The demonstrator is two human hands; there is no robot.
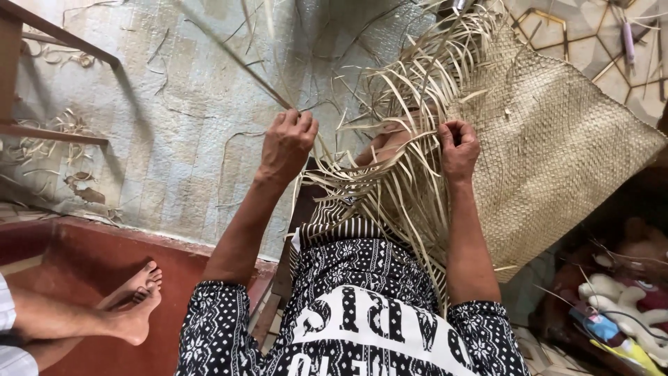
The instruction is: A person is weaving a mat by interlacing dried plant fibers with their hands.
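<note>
1. Head view: left hand [287, 143] pinches 1 long strip [233, 57] running up-left from it.
2. Right hand [458, 147], fist closed on loose strands [407, 188]; woven mat [557, 146] lies right of it.
3. Risk: hard pulling could snap or tangle strips.

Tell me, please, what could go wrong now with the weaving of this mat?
1. The left hand pulls one long strip taut; such a thin strip might snap or slip from the fingers.
2. Many loose strips cross at the unfinished edge by the right hand; they could tangle or be picked in the wrong order.
3. The woven mat may loosen at this open edge.
</note>
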